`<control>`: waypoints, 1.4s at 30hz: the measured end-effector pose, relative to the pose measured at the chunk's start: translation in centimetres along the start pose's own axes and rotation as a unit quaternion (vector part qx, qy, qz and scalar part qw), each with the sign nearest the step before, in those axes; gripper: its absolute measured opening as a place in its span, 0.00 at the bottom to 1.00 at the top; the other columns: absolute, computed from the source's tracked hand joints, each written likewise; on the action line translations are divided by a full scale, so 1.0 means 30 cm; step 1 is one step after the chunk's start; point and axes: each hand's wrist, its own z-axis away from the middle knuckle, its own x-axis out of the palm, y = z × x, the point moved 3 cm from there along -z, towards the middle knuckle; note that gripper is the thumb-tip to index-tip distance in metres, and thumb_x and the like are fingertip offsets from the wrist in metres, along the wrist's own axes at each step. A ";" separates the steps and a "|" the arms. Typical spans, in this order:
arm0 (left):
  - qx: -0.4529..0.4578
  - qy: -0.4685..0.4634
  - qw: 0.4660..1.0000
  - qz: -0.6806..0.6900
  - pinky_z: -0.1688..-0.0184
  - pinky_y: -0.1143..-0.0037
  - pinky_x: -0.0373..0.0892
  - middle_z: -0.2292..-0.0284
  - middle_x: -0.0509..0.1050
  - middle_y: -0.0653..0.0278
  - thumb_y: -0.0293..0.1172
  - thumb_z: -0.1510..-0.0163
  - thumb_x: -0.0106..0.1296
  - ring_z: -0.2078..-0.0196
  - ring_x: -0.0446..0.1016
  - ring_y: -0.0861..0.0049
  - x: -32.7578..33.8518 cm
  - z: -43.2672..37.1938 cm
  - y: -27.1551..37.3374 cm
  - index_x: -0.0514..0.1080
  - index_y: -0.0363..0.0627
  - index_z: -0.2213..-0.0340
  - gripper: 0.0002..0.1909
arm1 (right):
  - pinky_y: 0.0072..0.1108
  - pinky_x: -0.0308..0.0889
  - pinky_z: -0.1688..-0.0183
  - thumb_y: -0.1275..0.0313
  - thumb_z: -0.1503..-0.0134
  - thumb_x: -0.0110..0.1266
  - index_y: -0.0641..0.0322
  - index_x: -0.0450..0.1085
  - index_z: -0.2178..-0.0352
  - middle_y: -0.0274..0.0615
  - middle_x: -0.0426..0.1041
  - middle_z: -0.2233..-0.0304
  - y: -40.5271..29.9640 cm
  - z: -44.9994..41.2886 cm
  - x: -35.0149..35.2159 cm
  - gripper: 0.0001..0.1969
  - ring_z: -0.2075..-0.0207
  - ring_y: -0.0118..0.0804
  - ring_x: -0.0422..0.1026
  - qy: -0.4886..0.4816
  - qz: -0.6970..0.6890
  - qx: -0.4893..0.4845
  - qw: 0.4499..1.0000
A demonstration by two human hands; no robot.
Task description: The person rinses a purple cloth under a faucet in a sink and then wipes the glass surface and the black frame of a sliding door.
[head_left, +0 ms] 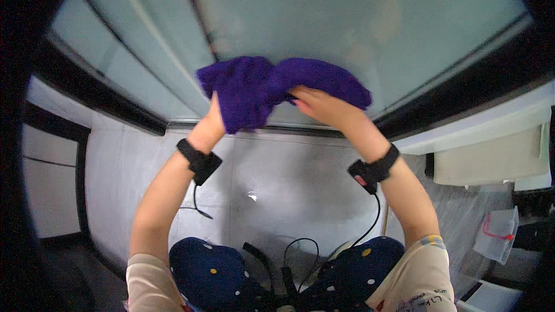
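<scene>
A purple cloth [256, 91] is stretched and twisted between my two hands, with a narrow pinch near its middle. My left hand [214, 115] is at the cloth's left end; the fabric drapes over it and hides the fingers. With bent fingers, my right hand [321, 105] grips the lower edge of the cloth's right part. Behind the cloth stands a greenish, hazy glass panel [295, 13] in a black frame [459, 95]. Whether the cloth touches the glass I cannot tell.
Black straps with small boxes [204, 164] and cables circle both wrists. Loose cables [299, 242] hang around my knees, above the grey floor [269, 173]. At right are a beige sheet [490, 160] and a clear plastic pouch [496, 234]. A black-framed panel [52, 182] stands left.
</scene>
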 end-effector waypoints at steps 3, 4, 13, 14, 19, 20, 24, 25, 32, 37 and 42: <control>0.092 0.041 0.990 0.098 0.54 0.65 0.62 0.60 0.69 0.55 0.41 0.58 0.48 0.57 0.67 0.60 -0.059 -0.180 0.174 0.67 0.47 0.59 0.22 | 0.28 0.65 0.62 0.65 0.50 0.49 0.60 0.68 0.69 0.46 0.68 0.68 -0.052 0.185 -0.217 0.11 0.63 0.44 0.67 0.007 0.174 0.106 0.979; 0.105 0.037 0.986 0.121 0.54 0.66 0.62 0.60 0.69 0.55 0.40 0.57 0.48 0.56 0.67 0.60 -0.081 -0.236 0.222 0.67 0.46 0.59 0.22 | 0.28 0.65 0.63 0.63 0.53 0.52 0.59 0.67 0.71 0.46 0.67 0.70 -0.079 0.226 -0.273 0.11 0.64 0.44 0.67 0.033 0.225 0.168 0.959; 0.210 0.108 0.934 0.267 0.51 0.66 0.60 0.58 0.68 0.54 0.38 0.57 0.47 0.54 0.66 0.61 -0.035 -0.378 0.379 0.66 0.43 0.59 0.22 | 0.44 0.49 0.51 0.65 0.69 0.58 0.71 0.66 0.66 0.59 0.60 0.58 -0.109 0.358 -0.276 0.26 0.54 0.60 0.56 0.141 0.426 0.337 0.828; 0.213 0.107 0.934 0.265 0.50 0.66 0.60 0.58 0.68 0.54 0.38 0.57 0.47 0.54 0.65 0.60 -0.045 -0.346 0.355 0.66 0.43 0.59 0.22 | 0.41 0.53 0.55 0.66 0.70 0.58 0.68 0.66 0.70 0.54 0.62 0.64 -0.137 0.327 -0.254 0.23 0.59 0.56 0.59 0.175 0.450 0.287 0.828; 0.223 0.085 0.942 0.237 0.49 0.65 0.59 0.58 0.68 0.54 0.39 0.57 0.47 0.54 0.65 0.60 -0.150 -0.129 0.115 0.67 0.43 0.59 0.22 | 0.39 0.57 0.57 0.65 0.65 0.54 0.64 0.67 0.66 0.53 0.66 0.63 -0.137 0.152 -0.131 0.22 0.60 0.56 0.63 0.055 0.397 0.301 0.865; 0.217 0.082 0.948 0.217 0.49 0.65 0.58 0.58 0.68 0.54 0.39 0.57 0.47 0.54 0.65 0.60 -0.162 -0.077 0.045 0.67 0.43 0.59 0.22 | 0.39 0.59 0.57 0.64 0.64 0.54 0.62 0.68 0.65 0.52 0.67 0.63 -0.114 0.100 -0.118 0.21 0.61 0.55 0.65 -0.009 0.383 0.325 0.865; 0.148 0.027 0.983 0.107 0.49 0.64 0.58 0.59 0.68 0.53 0.39 0.58 0.47 0.54 0.65 0.59 -0.207 0.184 -0.251 0.67 0.43 0.59 0.22 | 0.31 0.63 0.61 0.60 0.58 0.55 0.58 0.68 0.65 0.52 0.69 0.66 -0.269 -0.260 0.067 0.19 0.63 0.49 0.68 -0.133 0.211 0.298 0.921; 0.106 0.008 0.993 0.054 0.49 0.64 0.58 0.59 0.68 0.53 0.39 0.58 0.47 0.55 0.65 0.59 -0.274 0.255 -0.341 0.67 0.43 0.60 0.22 | 0.31 0.63 0.60 0.61 0.56 0.54 0.59 0.68 0.65 0.52 0.69 0.66 -0.299 -0.366 0.108 0.17 0.63 0.49 0.68 -0.083 0.201 0.182 0.959; -0.286 0.114 0.944 -0.121 0.47 0.65 0.54 0.58 0.67 0.54 0.41 0.56 0.49 0.52 0.62 0.59 -0.367 0.821 -0.774 0.67 0.41 0.59 0.24 | 0.25 0.56 0.47 0.75 0.51 0.48 0.66 0.54 0.50 0.52 0.58 0.50 -0.508 -0.940 0.574 0.25 0.48 0.44 0.59 0.006 0.048 -0.143 0.989; -0.386 0.127 0.914 0.020 0.45 0.67 0.53 0.54 0.64 0.53 0.36 0.55 0.48 0.50 0.60 0.60 -0.209 0.966 -0.794 0.60 0.39 0.53 0.27 | 0.25 0.57 0.48 0.79 0.52 0.45 0.64 0.48 0.47 0.52 0.55 0.48 -0.530 -1.058 0.769 0.29 0.48 0.45 0.58 -0.032 0.014 -0.119 0.992; -0.413 0.072 0.907 0.039 0.44 0.70 0.52 0.54 0.63 0.51 0.30 0.50 0.44 0.50 0.60 0.60 -0.182 0.935 -0.761 0.59 0.34 0.53 0.22 | 0.25 0.57 0.47 0.83 0.54 0.43 0.62 0.49 0.48 0.52 0.53 0.47 -0.536 -1.083 0.818 0.30 0.48 0.45 0.57 -0.060 -0.068 -0.099 0.991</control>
